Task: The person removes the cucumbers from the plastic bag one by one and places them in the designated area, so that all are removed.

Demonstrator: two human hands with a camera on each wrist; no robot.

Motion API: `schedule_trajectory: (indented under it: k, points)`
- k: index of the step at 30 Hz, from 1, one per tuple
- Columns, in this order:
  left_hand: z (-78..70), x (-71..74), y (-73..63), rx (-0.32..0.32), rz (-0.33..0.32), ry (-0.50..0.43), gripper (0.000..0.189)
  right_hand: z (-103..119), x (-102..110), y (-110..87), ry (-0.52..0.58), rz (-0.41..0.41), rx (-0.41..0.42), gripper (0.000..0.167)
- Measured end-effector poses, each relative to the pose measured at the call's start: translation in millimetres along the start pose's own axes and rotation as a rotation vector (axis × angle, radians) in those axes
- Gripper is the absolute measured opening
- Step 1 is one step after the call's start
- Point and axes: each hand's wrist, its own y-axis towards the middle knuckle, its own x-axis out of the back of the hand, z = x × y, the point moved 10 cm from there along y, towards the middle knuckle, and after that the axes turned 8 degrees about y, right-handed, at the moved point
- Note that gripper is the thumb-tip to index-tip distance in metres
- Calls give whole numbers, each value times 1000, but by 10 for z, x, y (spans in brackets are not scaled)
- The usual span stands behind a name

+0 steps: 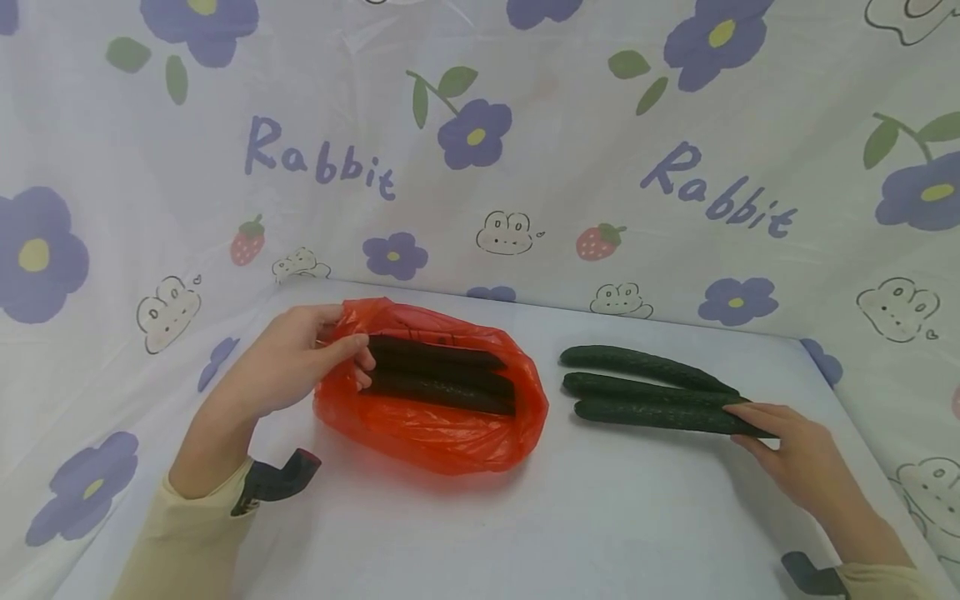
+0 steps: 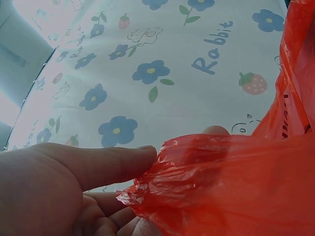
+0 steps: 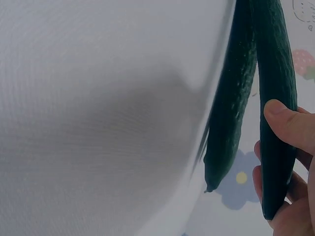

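Note:
A red plastic bag (image 1: 442,437) lies on the table with its mouth spread wide. Two dark cucumbers, a rear one (image 1: 435,354) and a front one (image 1: 442,393), lie side by side inside it. My left hand (image 1: 311,354) pinches the bag's left edge, where the film bunches between thumb and fingers in the left wrist view. To the right lie a back cucumber (image 1: 637,362) and a middle cucumber (image 1: 645,388). My right hand (image 1: 798,450) grips the right end of the front cucumber (image 1: 652,414), its thumb (image 3: 283,120) on one side and fingers on the other.
The white table (image 1: 540,533) extends in front of the bag and cucumbers. Behind it hangs a cloth (image 1: 562,167) printed with flowers, rabbits and strawberries. A dark strap piece sticks out at each sleeve cuff.

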Motion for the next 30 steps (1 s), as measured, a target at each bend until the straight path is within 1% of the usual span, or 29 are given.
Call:
schedule_trajectory:
  k: [4,7,11,16,25,27,30]
  points:
    - [13,-2,7,1,-1,2,20,-25,-53,0,8,18,-5,51]
    - [22,-8,13,0,-1,5,20,-55,-96,6,9,43,-28,50]
    - [34,-15,20,-1,-1,8,20,-102,-175,20,3,114,-80,49]
    - [48,-22,22,1,2,3,23,-136,-278,27,14,195,-116,46]
    - [62,-4,0,-1,8,-3,23,-214,-446,-56,40,339,-241,42]
    - [70,2,-5,-3,8,-5,23,-206,-469,-68,41,353,-250,42]
    - [83,10,-17,-4,11,-7,24,-171,-480,-72,34,353,-246,41]
